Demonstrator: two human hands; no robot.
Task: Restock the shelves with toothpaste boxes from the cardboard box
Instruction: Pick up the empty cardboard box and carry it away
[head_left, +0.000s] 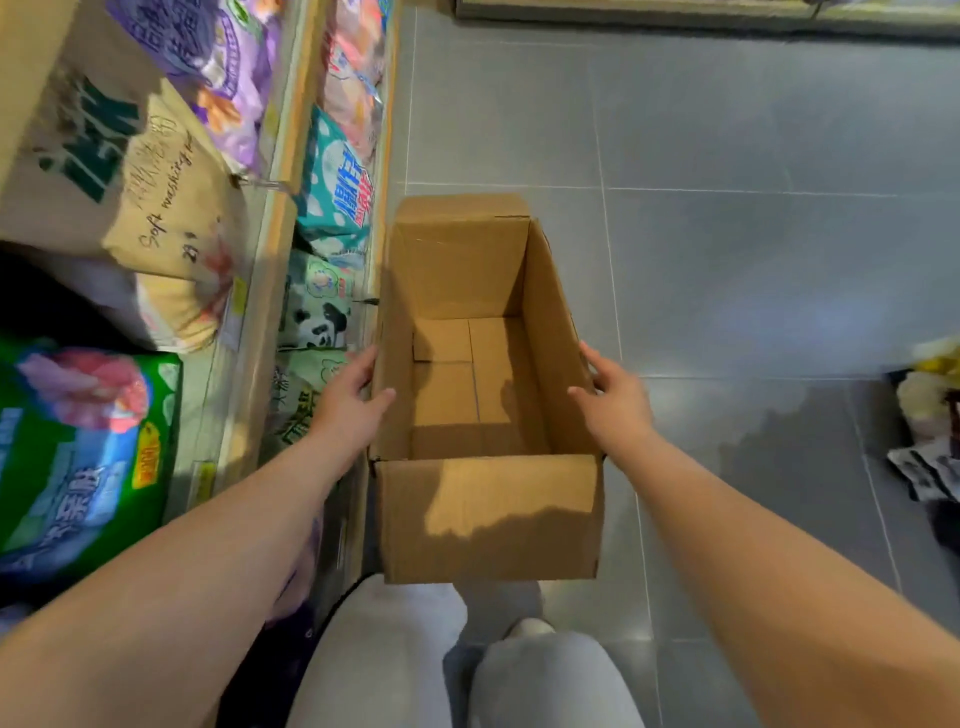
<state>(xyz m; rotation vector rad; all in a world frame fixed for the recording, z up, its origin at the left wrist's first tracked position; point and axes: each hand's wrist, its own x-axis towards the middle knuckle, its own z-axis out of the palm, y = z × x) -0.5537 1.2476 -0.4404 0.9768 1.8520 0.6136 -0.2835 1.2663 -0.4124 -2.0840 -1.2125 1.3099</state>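
An open brown cardboard box (488, 519) stands lengthwise in front of me, beside the shelves (270, 249). Only its bare bottom flaps show inside; no toothpaste boxes are visible anywhere. My left hand (348, 400) clasps the box's left wall, thumb over the rim and fingers outside. My right hand (618, 395) clasps the right wall the same way. I cannot tell whether the box rests on the floor or is lifted.
The shelves on the left hold soft packs: a green pack (78, 452), a beige bag (156, 208), a teal pack (337, 197). Grey tile floor (727, 260) stretches to the right. Some packets (930, 431) lie at the right edge. My legs (395, 660) are below the box.
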